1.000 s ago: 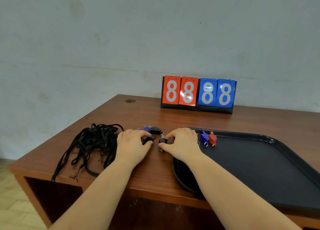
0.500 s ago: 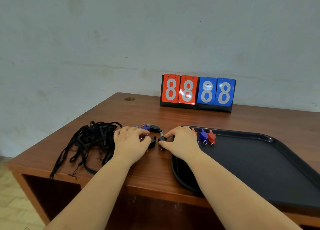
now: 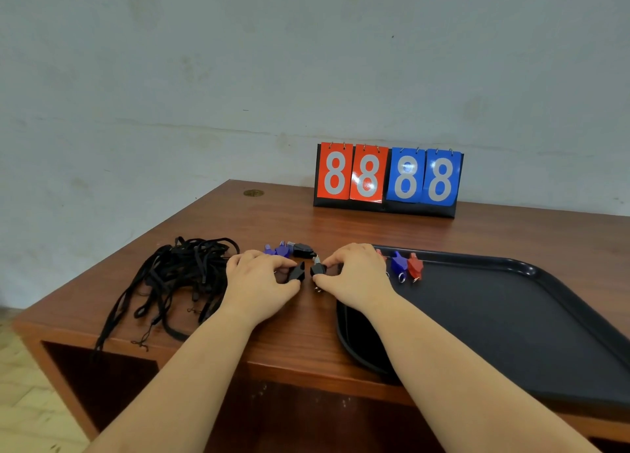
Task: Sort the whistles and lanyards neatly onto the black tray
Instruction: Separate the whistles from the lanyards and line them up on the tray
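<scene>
The black whistle (image 3: 296,272) under the left hand (image 3: 258,279) has been drawn out from beneath the palm and is now pinched at thumb and forefinger, its tip pointing toward the second black whistle (image 3: 318,269) pinched by the right hand (image 3: 354,272). The gap between the two whistles has been narrowed slightly.

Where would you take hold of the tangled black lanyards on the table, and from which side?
Grip the dense knot of the lanyards near the top of the pile, coming from above. The loose ends trail over the front edge of the table, so a low grip would drag them. The left hand sits nearest.
</scene>
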A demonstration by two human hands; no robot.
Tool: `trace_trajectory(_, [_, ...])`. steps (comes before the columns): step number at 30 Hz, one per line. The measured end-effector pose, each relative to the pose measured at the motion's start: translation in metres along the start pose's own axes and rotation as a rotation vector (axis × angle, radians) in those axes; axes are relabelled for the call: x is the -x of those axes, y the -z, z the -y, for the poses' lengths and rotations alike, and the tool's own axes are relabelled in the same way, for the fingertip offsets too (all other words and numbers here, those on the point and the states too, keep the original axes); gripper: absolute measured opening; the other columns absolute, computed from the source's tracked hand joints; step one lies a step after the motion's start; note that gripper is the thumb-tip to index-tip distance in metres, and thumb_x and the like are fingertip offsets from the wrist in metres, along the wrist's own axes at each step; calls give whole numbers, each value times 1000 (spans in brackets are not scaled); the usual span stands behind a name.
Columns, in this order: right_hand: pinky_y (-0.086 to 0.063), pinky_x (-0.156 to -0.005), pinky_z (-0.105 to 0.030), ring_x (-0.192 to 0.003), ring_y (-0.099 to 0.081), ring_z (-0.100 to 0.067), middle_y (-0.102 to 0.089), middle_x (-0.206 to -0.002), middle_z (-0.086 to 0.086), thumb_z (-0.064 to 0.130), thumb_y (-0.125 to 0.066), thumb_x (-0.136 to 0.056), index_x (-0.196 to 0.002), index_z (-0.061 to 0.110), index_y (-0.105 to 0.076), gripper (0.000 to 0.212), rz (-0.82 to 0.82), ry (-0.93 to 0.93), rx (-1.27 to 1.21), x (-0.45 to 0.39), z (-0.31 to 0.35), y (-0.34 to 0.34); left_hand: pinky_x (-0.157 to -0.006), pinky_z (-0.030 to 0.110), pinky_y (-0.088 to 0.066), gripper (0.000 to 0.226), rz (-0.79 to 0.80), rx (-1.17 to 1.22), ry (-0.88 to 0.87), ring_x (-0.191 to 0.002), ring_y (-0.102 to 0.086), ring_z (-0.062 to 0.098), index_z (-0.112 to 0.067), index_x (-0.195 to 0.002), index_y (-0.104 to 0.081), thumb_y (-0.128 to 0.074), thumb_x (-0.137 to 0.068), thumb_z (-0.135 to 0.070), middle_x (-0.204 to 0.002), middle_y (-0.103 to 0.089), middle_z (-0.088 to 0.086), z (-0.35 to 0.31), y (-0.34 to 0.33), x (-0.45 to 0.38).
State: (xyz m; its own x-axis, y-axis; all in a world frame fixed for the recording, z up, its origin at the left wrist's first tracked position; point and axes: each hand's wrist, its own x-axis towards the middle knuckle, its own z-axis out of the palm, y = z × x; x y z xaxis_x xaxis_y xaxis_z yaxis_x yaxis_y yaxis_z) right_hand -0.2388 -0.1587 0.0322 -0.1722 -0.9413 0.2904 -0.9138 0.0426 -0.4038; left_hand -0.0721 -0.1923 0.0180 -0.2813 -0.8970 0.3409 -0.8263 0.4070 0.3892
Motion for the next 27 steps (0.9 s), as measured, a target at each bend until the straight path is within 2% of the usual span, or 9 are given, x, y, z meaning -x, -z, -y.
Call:
trace_trajectory(4, [-39, -101, -35, -114, -51, -15, -64, -114, 6, 45, -65, -79, -113, 24, -65, 40, 35, -31, -97, 4, 4, 7, -108, 36, -18, 40, -64, 30, -3, -121, -42, 15, -37, -120, -59, -61, -81, -48, -115, -61, -10, -3, 1, 1])
trace_trajectory(8, [-48, -88, -26, -101, -59, -10, -65, -107, 7, 37, -69, -79, -111, 22, -63, 36, 59, -80, -259, 9, 8, 14, -106, 34, -21, 42, -89, 19, -15, -120, -46, 15, -34, -121, -58, -62, -81, -47, -119, -61, -10, -13, 6, 4])
trace_trajectory(11, [-47, -84, -23, -97, -59, -7, -64, -105, 8, 35, -71, -78, -109, 23, -62, 34, 62, -94, -318, 11, 4, 35, -104, 33, -27, 37, -102, 75, -34, -116, -50, 13, -32, -117, -60, -63, -81, -43, -116, -63, -11, -23, 18, 4])
trace_trajectory(16, [-45, -87, -25, -97, -56, -7, -62, -109, 6, 33, -71, -79, -113, 21, -60, 38, 50, -168, -275, 37, -28, 79, -101, 39, -42, 33, -15, 277, -28, -110, -53, 13, -35, -107, -63, -68, -76, -43, -109, -64, -13, -65, 23, 11])
trace_trajectory(23, [-44, -84, -24, -89, -56, -8, -66, -107, 2, 33, -71, -80, -111, 18, -63, 35, -32, -337, -238, 73, -97, 119, -102, 37, -42, 44, 204, 328, -39, -113, -53, 11, -30, -117, -59, -70, -77, -42, -121, -59, -9, -138, 2, 14])
trace_trajectory(27, [-45, -85, -25, -91, -58, -9, -66, -104, 3, 33, -71, -79, -108, 19, -64, 33, -66, -394, -251, 79, -125, 127, -100, 31, -44, 45, 229, 340, -54, -108, -56, 9, -26, -120, -59, -70, -78, -40, -117, -63, -8, -167, -18, 11])
